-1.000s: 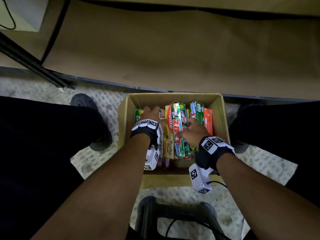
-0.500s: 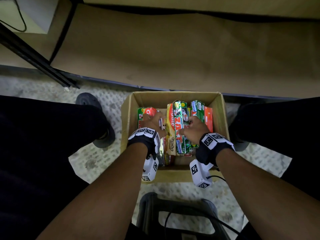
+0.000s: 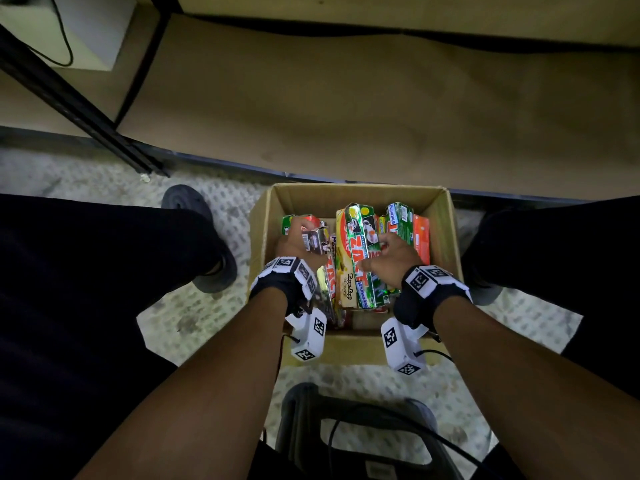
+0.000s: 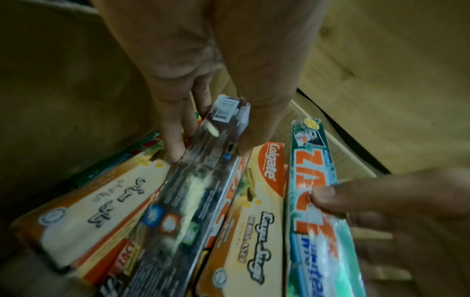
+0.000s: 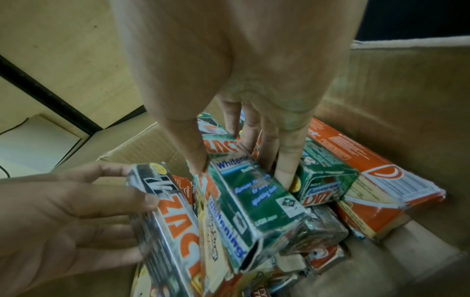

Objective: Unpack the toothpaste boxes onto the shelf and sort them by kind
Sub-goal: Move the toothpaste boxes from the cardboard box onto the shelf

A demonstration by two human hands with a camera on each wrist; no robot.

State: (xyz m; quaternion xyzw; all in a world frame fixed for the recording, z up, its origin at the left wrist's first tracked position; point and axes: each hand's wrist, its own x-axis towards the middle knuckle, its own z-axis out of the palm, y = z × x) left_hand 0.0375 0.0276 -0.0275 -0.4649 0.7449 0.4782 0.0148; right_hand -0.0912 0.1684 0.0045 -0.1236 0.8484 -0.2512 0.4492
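Note:
An open cardboard carton (image 3: 446, 220) on the floor holds several toothpaste boxes standing on end. My left hand (image 3: 298, 237) grips a dark silver-black Zact box (image 3: 317, 240) at the carton's left, thumb on one side and fingers on the other; up close the dark box (image 4: 198, 180) is tilted above a cream Colgate Kayu Sugi box (image 4: 254, 211). My right hand (image 3: 388, 258) grips a green Zact Whitening box (image 3: 362, 258) in the middle. In the right wrist view the thumb and fingers pinch this green box (image 5: 254, 197) by its sides. An orange box (image 5: 368, 180) lies against the right wall.
The brown shelf board (image 3: 346, 98) lies just beyond the carton. A black metal post (image 3: 86, 109) slants at the left. My legs in dark trousers (image 3: 104, 271) flank the carton. A black stool frame (image 3: 346, 427) with a cable is at the bottom.
My left hand has drawn back from the carton's far left and now holds the dark Zact box raised. My right hand has stayed on the green box.

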